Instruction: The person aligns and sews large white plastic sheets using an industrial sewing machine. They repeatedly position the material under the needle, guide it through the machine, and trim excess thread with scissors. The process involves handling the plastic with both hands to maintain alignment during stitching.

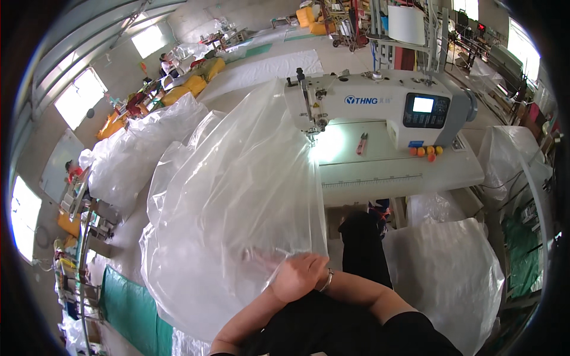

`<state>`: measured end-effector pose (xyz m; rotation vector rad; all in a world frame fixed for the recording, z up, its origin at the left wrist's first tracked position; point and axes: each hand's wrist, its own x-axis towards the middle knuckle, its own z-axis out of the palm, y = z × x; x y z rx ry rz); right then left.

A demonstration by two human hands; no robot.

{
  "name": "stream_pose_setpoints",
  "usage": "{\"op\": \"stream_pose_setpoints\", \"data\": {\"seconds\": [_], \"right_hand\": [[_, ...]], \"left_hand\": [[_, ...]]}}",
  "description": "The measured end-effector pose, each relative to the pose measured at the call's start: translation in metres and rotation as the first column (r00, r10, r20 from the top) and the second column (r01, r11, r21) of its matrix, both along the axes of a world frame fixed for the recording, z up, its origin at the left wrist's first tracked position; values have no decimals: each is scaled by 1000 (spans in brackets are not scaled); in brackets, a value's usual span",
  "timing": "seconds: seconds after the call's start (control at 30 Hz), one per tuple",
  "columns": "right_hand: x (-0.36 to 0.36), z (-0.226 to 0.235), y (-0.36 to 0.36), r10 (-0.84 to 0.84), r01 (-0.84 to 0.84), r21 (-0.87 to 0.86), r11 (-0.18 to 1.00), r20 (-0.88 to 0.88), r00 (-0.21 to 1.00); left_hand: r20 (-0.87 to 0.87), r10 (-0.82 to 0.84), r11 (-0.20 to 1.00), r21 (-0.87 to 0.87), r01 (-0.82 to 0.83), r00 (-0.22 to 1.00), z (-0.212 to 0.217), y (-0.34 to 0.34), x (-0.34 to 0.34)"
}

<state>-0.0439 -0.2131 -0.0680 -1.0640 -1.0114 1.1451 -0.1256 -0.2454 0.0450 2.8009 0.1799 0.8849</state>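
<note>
A large clear plastic sheet [237, 190] hangs in folds from under the sewing machine's needle [311, 135] to my lap. My left hand [295, 274] is closed on the sheet's near edge, with its knuckles up. My right wrist, wearing a metal bracelet [327, 279], crosses behind the left hand. Blurred fingers, apparently of my right hand [261, 257], show dimly through the film; their grip is hidden. The white sewing machine [350, 98] has a lit display [423, 105], and its lamp shines beside the needle.
Red-handled thread snips [361, 144] and several small orange and red balls [430, 152] sit on the machine table [380, 184]. More plastic film [445, 279] is heaped at right, and a plastic bundle [139, 154] at left. A green sheet [133, 311] lies lower left.
</note>
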Motion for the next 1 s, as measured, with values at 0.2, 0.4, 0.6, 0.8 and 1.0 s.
{"op": "stream_pose_setpoints", "data": {"seconds": [0.2,0.4,0.6,0.8,1.0], "right_hand": [[88,10,-19,-101,167,-48,985,626,773],[130,88,36,-299,442,143,885,904,307],[111,78,30,-216,381,158,911,969,116],[122,74,56,-164,401,136,906,986,36],[143,77,87,-135,418,117,901,991,14]], "left_hand": [[-39,61,991,-120,-66,997,-25,6,-23],[-20,-51,988,-150,47,999,-23,10,-16],[-13,-81,984,-161,78,997,-23,27,-23],[-15,-61,986,-156,58,998,-37,62,-10],[9,26,984,-175,-24,1000,-46,89,8]]}}
